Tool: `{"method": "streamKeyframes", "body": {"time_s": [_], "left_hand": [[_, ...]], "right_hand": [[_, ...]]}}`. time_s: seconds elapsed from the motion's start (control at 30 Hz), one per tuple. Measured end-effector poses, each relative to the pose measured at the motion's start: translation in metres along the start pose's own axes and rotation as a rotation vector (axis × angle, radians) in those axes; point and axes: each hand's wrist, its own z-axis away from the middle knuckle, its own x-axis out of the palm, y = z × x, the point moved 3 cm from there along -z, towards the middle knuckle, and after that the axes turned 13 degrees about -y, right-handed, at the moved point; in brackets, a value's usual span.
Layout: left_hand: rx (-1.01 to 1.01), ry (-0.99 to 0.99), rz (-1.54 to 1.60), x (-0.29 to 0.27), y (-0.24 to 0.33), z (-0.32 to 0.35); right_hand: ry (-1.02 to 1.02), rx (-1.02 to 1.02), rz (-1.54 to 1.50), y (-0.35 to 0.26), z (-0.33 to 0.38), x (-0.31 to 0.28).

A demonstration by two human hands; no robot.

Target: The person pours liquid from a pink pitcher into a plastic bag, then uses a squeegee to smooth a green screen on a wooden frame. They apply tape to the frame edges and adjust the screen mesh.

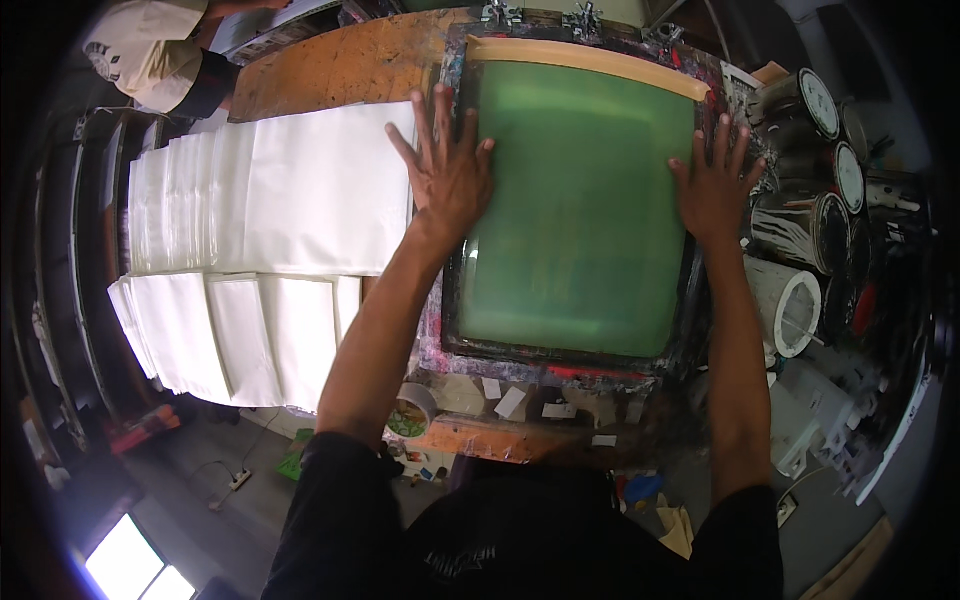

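A screen-printing frame [570, 215] with a green mesh lies in front of me, its dark border smeared with ink. Tan tape [590, 66] runs along its far edge. On the frame's left border rests my left hand [445, 165], fingers spread and holding nothing. My right hand [718, 185] is spread in the same way on the right border. Metal hinge clamps [580, 20] grip the far side. Just left of my left hand are overlapping white sheets [325, 185], which look like bags or paper, with a second row of white sheets [175, 325] nearer me.
Ink-stained cans [800, 225] and a white tub [780, 305] stand along the right. A tape roll [412, 408] and small white cards [510, 402] lie at the near edge. Another person [150, 55] is at the far left, beside the wooden table [335, 70]. Racks [75, 250] line the left.
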Motion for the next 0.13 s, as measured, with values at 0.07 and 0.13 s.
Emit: {"method": "streamKeyframes", "body": {"time_s": [0.07,0.13], "left_hand": [[0.039,0.037,-0.088,0.0,-0.003,-0.016],[0.058,0.051,-0.127,0.005,-0.006,-0.032]], "right_hand": [[-0.035,0.002,0.052,-0.004,-0.006,-0.005],[-0.073,0.008,0.081,-0.01,-0.014,-0.012]]}}
